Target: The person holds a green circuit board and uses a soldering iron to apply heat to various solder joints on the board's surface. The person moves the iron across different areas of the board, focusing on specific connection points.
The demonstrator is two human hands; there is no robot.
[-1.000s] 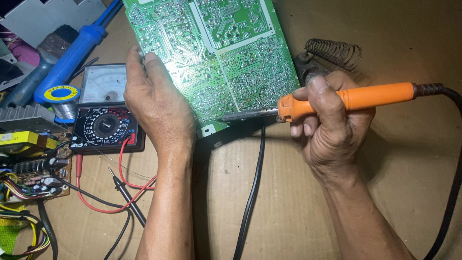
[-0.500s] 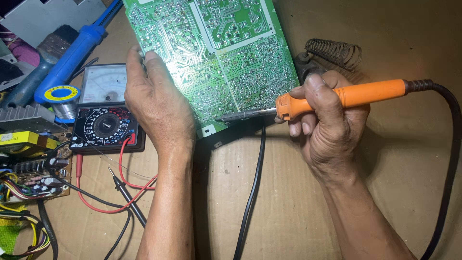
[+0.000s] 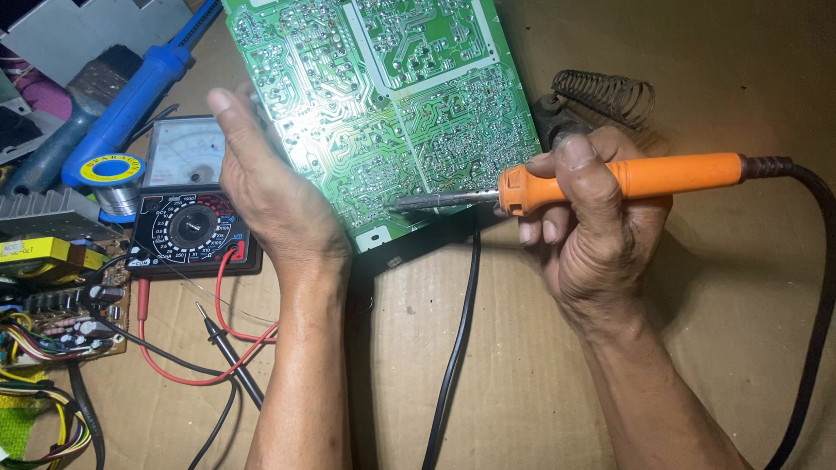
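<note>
A large green circuit board [image 3: 392,96] lies tilted with its solder side up, reaching to the top of the view. My left hand [image 3: 270,196] grips the board's left edge, thumb up, fingers hidden behind it. My right hand [image 3: 592,231] holds an orange-handled soldering iron [image 3: 644,178]; its metal tip [image 3: 405,205] rests on the board's lower part. A thin strand of solder wire [image 3: 196,283] runs from under my left hand toward the lower left.
A black analog multimeter [image 3: 187,204] with red and black probe leads [image 3: 222,348] sits left of my left hand. A solder spool [image 3: 113,174], a blue tool [image 3: 131,100], a small populated board [image 3: 57,305], a coiled iron stand [image 3: 605,91] and a black cable [image 3: 457,348] lie on brown cardboard [image 3: 522,383].
My right hand and the iron have shifted very slightly left; the tip stays on the board's lower part. My left hand holds still.
</note>
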